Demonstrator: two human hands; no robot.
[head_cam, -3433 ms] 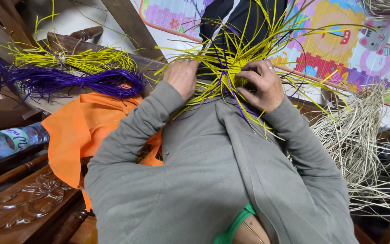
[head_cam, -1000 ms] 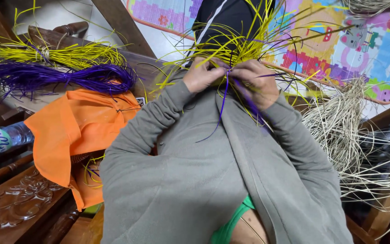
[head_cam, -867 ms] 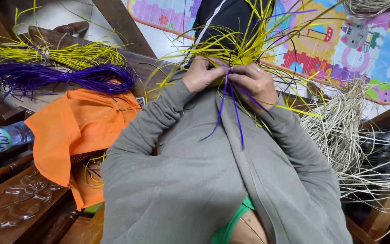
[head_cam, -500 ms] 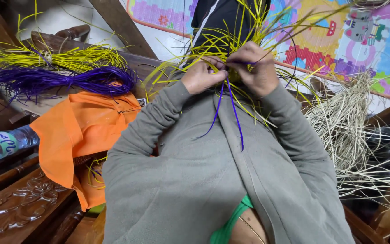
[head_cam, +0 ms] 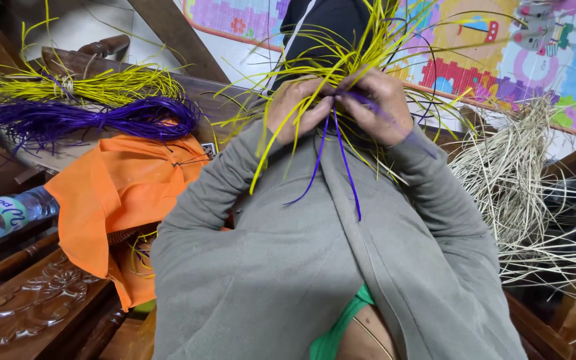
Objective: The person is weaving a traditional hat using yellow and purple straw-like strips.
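With the spare purple bundle (head_cam: 95, 120) lying left on the bench's far edge, I see my left hand (head_cam: 296, 110) and right hand (head_cam: 378, 105) pinching yellow strands (head_cam: 341, 63) and purple strands (head_cam: 333, 160) mid-weave, which I judge could slip loose if either pinch relaxes.

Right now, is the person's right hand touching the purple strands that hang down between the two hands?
Touching. The head view shows the right hand pinching the purple strands at their top, beside the left hand, with the ends dangling free over the grey sleeves.

Yellow strands (head_cam: 341, 63) crowd both hands; orange cloth (head_cam: 121, 193) left, pale straw (head_cam: 521, 187) right.
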